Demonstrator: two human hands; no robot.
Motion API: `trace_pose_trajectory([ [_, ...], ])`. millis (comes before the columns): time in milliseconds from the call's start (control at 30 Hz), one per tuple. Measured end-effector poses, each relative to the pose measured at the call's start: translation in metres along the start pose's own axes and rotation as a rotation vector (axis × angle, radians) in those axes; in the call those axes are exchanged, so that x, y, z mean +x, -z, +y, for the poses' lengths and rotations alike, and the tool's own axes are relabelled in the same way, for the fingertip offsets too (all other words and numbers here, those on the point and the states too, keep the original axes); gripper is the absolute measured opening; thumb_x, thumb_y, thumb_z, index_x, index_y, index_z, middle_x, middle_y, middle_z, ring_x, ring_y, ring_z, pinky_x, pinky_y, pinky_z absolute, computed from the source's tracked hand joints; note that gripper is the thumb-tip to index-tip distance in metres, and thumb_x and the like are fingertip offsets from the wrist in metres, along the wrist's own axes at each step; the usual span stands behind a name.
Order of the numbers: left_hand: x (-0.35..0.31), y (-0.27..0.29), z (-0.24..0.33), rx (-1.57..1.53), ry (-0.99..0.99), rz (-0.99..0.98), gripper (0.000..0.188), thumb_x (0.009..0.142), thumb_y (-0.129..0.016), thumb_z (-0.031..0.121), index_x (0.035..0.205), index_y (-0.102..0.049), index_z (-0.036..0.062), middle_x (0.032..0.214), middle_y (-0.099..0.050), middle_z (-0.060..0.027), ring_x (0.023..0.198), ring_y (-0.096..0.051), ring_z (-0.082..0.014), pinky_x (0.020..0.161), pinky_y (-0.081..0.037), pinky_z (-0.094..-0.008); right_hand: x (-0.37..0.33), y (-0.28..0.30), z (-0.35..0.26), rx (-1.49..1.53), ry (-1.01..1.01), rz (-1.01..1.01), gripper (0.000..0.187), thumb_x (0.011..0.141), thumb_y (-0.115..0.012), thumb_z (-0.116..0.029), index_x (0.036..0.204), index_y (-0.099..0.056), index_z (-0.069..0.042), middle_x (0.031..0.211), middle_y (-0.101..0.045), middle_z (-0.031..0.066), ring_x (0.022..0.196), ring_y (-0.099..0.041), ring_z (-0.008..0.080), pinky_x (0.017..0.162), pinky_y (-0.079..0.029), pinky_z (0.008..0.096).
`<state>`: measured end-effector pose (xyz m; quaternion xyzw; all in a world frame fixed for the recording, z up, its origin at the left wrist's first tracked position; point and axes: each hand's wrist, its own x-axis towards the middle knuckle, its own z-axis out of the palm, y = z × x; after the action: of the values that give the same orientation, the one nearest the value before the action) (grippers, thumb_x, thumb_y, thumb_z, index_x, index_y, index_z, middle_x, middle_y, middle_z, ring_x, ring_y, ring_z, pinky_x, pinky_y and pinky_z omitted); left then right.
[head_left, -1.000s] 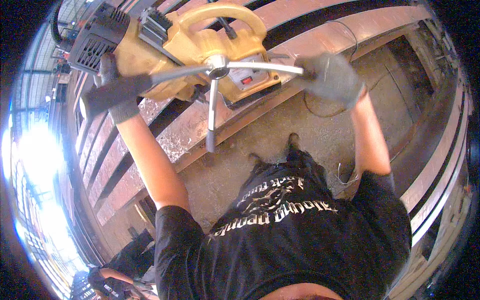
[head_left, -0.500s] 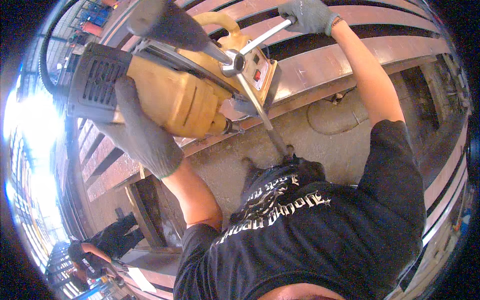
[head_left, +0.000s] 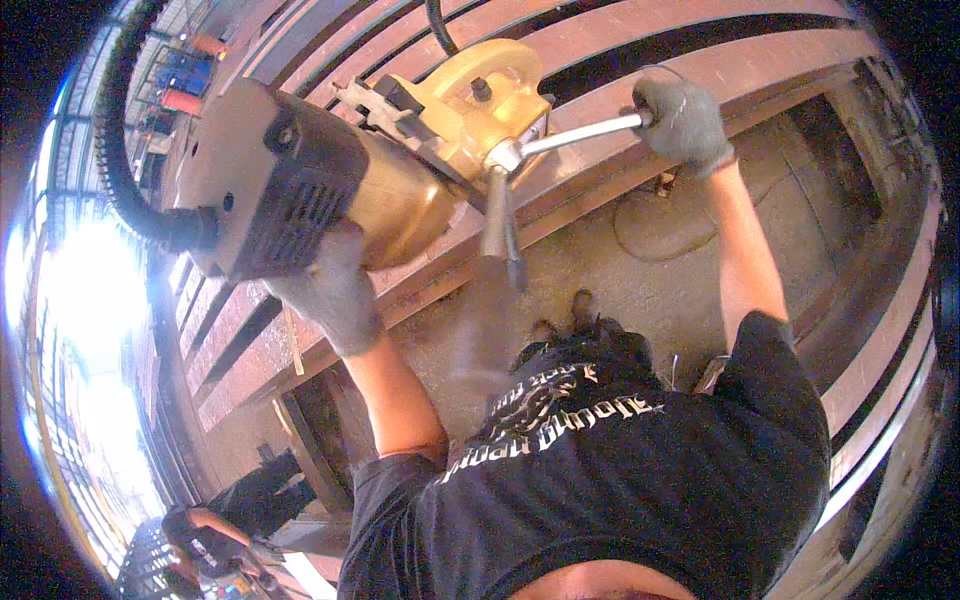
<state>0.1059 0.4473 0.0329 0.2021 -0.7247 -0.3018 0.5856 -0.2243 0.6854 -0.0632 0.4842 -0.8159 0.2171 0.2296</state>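
While standing on rust-red steel beams (head_left: 640, 130), yellow magnetic drill (head_left: 400, 170) seen from above, seated on the top flange with black cable (head_left: 125, 150) trailing off to the left. Left hand (head_left: 335, 290), in a grey glove, pressed against the dark motor housing (head_left: 270, 185), fingers wrapped under it. Right hand (head_left: 685, 120), gloved too, closed round one arm of the feed handle (head_left: 560, 140). No finished hole or shavings visible, so progress hard to judge. Concrete floor (head_left: 640, 290) below.
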Motion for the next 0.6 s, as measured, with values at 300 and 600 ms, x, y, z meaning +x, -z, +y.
trace_pose_trajectory([
  [300,0.148,-0.063,-0.134,-0.414,0.132,-0.361,0.056,0.1,-0.06,0.04,0.14,-0.053,0.0016,0.132,-0.06,-0.0101,0.115,-0.06,-0.0238,0.1,-0.05,-0.04,-0.08,0.024,-0.129,-0.133,-0.378,-0.064,0.021,0.084,-0.077,-0.034,0.085,-0.068,-0.015,0.071,-0.069,0.0117,0.065,-0.068,0.0367,0.057,-0.052,0.0475],
  [600,0.135,-0.078,-0.137,-0.546,0.057,-0.31,0.06,0.093,-0.074,0.026,0.143,-0.051,0.0026,0.135,-0.061,-0.0107,0.124,-0.056,-0.0252,0.109,-0.044,-0.0409,-0.036,0.01,-0.055,-0.194,-0.216,-0.066,0.025,0.084,-0.077,-0.039,0.084,-0.068,-0.015,0.069,-0.067,0.0106,0.065,-0.069,0.0359,0.057,-0.053,0.0459],
])
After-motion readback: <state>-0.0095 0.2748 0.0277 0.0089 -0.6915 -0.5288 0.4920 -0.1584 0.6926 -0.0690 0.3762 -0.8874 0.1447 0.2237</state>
